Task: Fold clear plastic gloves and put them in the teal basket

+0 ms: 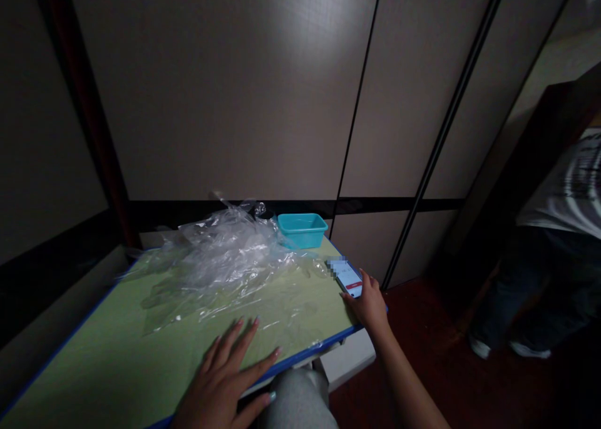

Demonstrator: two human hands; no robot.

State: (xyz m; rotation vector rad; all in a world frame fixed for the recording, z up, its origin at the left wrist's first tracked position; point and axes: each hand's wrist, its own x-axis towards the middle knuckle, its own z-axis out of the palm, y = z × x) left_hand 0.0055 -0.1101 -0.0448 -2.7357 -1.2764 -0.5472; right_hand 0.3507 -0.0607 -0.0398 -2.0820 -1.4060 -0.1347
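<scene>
My right hand [369, 299] grips the near end of a phone [346, 277] with a lit screen, at the right edge of the green table [113, 360]. Its thumb and fingers are on opposite sides of the phone. With its fingers spread, my left hand [225, 379] is over the table's front edge, holding nothing. Beyond it lies a heap of crumpled clear plastic bags [235, 247]. A turquoise plastic basket [303, 230] stands at the back, touching or very near the plastic.
Tall cabinet panels [235, 91] rise behind the table. At the far right a person [563, 228] in dark trousers stands on the red floor [422, 354]. A white box-like object [347, 359] is below the table's front right edge.
</scene>
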